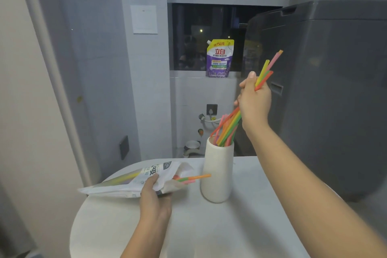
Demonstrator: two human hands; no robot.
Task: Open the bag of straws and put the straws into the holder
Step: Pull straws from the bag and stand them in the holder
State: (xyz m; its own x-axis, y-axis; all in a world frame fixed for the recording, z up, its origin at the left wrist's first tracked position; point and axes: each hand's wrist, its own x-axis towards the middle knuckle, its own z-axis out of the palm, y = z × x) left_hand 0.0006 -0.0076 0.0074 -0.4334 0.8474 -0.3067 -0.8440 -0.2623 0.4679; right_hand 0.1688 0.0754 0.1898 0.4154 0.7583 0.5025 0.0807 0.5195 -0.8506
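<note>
Head view: right hand (254, 100) grips a bundle of coloured plastic straws (267, 71) above the white cylindrical holder (217, 172); left hand (152, 195) pinches the printed white bag (125, 182) left of it, on the counter (230, 226). Behind stands a purple pouch reading "150" (219, 58).

Both forearms are bare up to the frame edge, with no sleeve in view. The left hand (154, 199) and right hand (254, 101) are ungloved, with short plain fingernails.
</note>
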